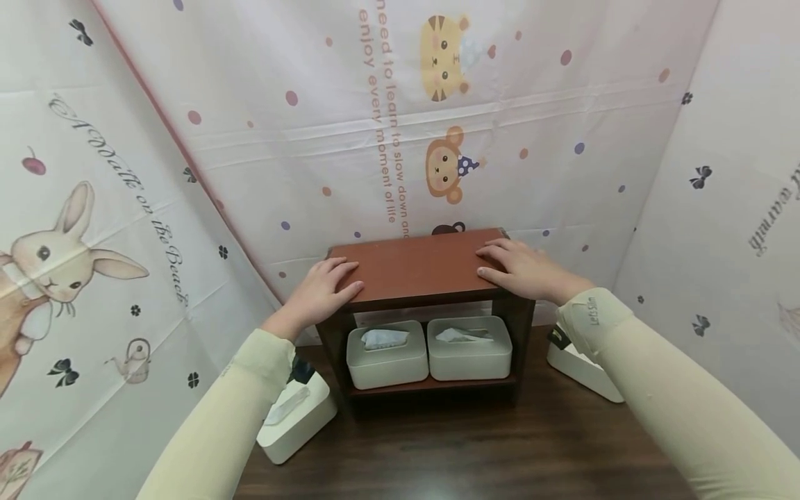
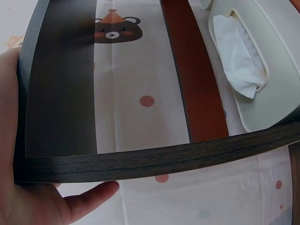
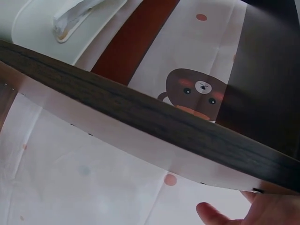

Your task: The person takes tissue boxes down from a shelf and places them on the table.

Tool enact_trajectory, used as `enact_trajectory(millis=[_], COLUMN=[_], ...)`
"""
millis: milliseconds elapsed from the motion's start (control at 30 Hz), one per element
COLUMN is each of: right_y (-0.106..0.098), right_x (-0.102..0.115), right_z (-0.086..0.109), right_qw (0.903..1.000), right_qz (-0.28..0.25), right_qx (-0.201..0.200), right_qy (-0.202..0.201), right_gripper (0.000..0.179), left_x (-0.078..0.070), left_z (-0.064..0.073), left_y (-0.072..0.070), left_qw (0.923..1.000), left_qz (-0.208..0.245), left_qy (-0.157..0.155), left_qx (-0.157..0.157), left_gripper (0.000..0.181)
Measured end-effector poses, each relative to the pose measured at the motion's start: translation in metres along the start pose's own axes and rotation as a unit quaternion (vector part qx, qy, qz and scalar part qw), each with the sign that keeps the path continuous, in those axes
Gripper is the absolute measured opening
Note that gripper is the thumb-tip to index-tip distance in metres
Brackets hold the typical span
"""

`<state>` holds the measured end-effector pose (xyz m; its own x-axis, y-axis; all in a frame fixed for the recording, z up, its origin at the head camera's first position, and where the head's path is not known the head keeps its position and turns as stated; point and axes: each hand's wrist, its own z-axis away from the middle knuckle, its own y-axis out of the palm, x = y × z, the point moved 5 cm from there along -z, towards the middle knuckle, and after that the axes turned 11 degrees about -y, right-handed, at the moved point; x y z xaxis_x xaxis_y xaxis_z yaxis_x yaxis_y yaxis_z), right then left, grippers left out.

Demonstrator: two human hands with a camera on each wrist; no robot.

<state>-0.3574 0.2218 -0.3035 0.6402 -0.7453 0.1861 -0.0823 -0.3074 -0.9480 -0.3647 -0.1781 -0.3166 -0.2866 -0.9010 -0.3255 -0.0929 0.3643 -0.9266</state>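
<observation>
In the head view, a small dark wooden shelf (image 1: 431, 267) with a reddish-brown top stands against the back sheet. My left hand (image 1: 321, 288) rests on the top's left end, fingers lying over the edge. At the opposite end my right hand (image 1: 525, 269) rests the same way, fingers pointing inward. Both wrist views show a straight thumb beside the shelf's dark edge (image 2: 140, 161). Inside the shelf, two pale tissue boxes stand side by side, a left tissue box (image 1: 387, 364) and a right tissue box (image 1: 470, 357), each with white tissue in its opening.
Another tissue box (image 1: 300, 420) lies on the brown wooden surface (image 1: 437, 444) to the left, partly behind my left sleeve. One more tissue box (image 1: 584, 371) sits at the right, partly covered by my right forearm. Printed fabric sheets (image 1: 300, 167) enclose the back and sides.
</observation>
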Motion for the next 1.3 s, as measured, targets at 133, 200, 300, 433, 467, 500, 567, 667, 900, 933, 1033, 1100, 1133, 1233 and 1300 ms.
enact_trajectory(millis=[133, 200, 300, 433, 467, 500, 567, 667, 900, 933, 1033, 1100, 1133, 1233, 1300], right_y=[-0.007, -0.011, -0.020, -0.032, -0.034, -0.037, -0.042, -0.048, -0.049, -0.048, -0.044, -0.040, -0.037, -0.029, -0.022], right_x=[0.001, 0.001, 0.003, 0.010, 0.012, 0.015, 0.020, 0.029, 0.046, 0.048, 0.055, 0.060, 0.064, 0.074, 0.080], right_z=[0.000, 0.000, 0.002, 0.009, 0.012, 0.015, 0.021, 0.030, 0.049, 0.052, 0.061, 0.066, 0.067, 0.072, 0.074], right_qw=[0.9999, 0.9997, 0.9992, 0.9988, 0.9988, 0.9988, 0.9988, 0.9986, 0.9964, 0.9960, 0.9948, 0.9940, 0.9931, 0.9872, 0.9811], right_qz=[0.000, -0.001, -0.003, -0.003, -0.002, 0.000, 0.004, 0.013, 0.030, 0.033, 0.031, 0.029, 0.029, 0.039, 0.054], right_qx=[-0.003, -0.010, -0.027, -0.042, -0.043, -0.043, -0.044, -0.044, -0.045, -0.047, -0.049, -0.049, -0.050, -0.054, -0.062], right_qy=[-0.014, -0.022, -0.028, -0.025, -0.024, -0.023, -0.023, -0.027, -0.065, -0.069, -0.083, -0.094, -0.102, -0.145, -0.175], right_gripper=[0.059, 0.058, 0.058, 0.058, 0.058, 0.059, 0.061, 0.066, 0.070, 0.069, 0.065, 0.059, 0.056, 0.045, 0.042], left_x=[-0.001, -0.002, -0.002, -0.002, -0.002, -0.002, -0.002, -0.002, 0.000, 0.000, 0.001, 0.001, 0.002, 0.002, 0.002], left_z=[-0.001, -0.002, -0.002, -0.003, -0.003, -0.003, -0.003, -0.001, 0.001, 0.001, 0.000, 0.000, 0.000, -0.001, -0.001], left_y=[0.001, 0.001, 0.000, 0.001, 0.001, 0.001, 0.002, 0.001, 0.000, 0.000, 0.001, 0.002, 0.002, 0.001, 0.001], left_qw=[1.0000, 1.0000, 1.0000, 1.0000, 1.0000, 1.0000, 1.0000, 1.0000, 1.0000, 1.0000, 1.0000, 1.0000, 1.0000, 1.0000, 1.0000], left_qz=[0.001, 0.002, 0.002, 0.000, 0.000, 0.001, 0.002, 0.005, 0.008, 0.008, 0.008, 0.008, 0.008, 0.008, 0.005], left_qy=[0.003, 0.005, 0.005, 0.004, 0.003, 0.002, 0.002, 0.001, 0.002, 0.002, 0.003, 0.003, 0.004, 0.003, 0.000], left_qx=[0.001, 0.000, -0.002, -0.005, -0.005, -0.005, -0.005, -0.004, -0.004, -0.004, -0.003, -0.002, -0.003, -0.003, -0.003], left_gripper=[0.073, 0.073, 0.072, 0.072, 0.072, 0.072, 0.071, 0.071, 0.070, 0.070, 0.071, 0.071, 0.071, 0.071, 0.072])
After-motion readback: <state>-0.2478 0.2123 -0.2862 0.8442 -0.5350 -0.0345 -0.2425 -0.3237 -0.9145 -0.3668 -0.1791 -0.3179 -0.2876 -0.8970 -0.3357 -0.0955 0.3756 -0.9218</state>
